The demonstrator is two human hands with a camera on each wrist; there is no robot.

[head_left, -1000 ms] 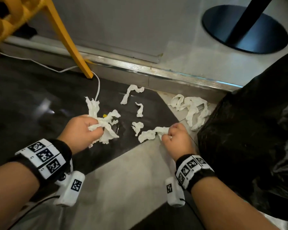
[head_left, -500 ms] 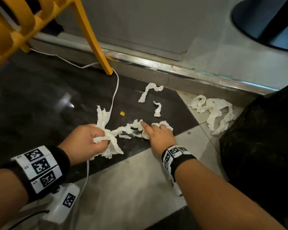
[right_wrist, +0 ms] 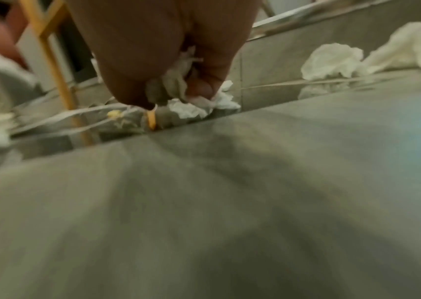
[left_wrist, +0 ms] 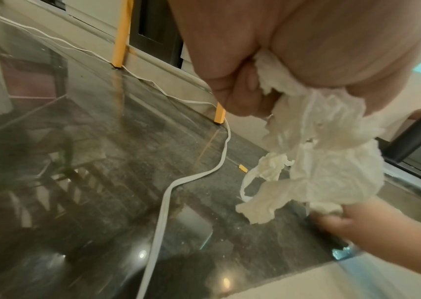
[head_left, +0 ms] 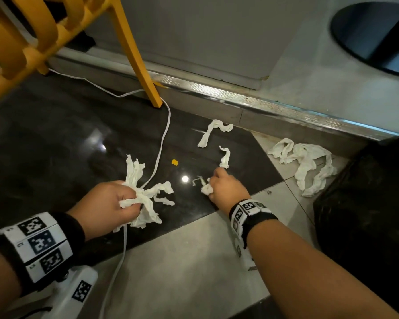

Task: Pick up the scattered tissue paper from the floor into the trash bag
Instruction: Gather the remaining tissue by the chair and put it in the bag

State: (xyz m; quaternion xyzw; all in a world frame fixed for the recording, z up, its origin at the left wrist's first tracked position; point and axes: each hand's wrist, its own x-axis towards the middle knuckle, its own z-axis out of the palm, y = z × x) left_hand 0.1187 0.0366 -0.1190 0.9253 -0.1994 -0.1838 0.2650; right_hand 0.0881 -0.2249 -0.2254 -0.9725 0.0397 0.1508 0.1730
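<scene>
My left hand (head_left: pixel 115 203) grips a bunch of crumpled white tissue (head_left: pixel 145 199) just above the dark floor; in the left wrist view the tissue bunch (left_wrist: pixel 327 161) hangs from my curled fingers. My right hand (head_left: pixel 226 187) is low on the floor with its fingers curled round a small tissue wad (head_left: pixel 206 188), which the right wrist view shows as a tissue wad (right_wrist: pixel 191 105) pinched at the fingertips. Loose on the floor lie a short tissue strip (head_left: pixel 225 157), a longer strip (head_left: pixel 213 132) and a big tissue heap (head_left: pixel 306 164). The black trash bag (head_left: pixel 366 215) stands at the right.
A yellow chair leg (head_left: pixel 138 63) stands at the back left, with a white cable (head_left: pixel 158 153) running past it and under my left hand. A small yellow scrap (head_left: pixel 174 162) lies on the dark tile. A metal threshold strip (head_left: pixel 263 100) runs along the wall; a black round base (head_left: pixel 376 35) sits far right.
My right hand has pulled away from the left hand's tissue bunch and closed on a small wad. The left hand has kept its grip and lifted its bunch slightly.
</scene>
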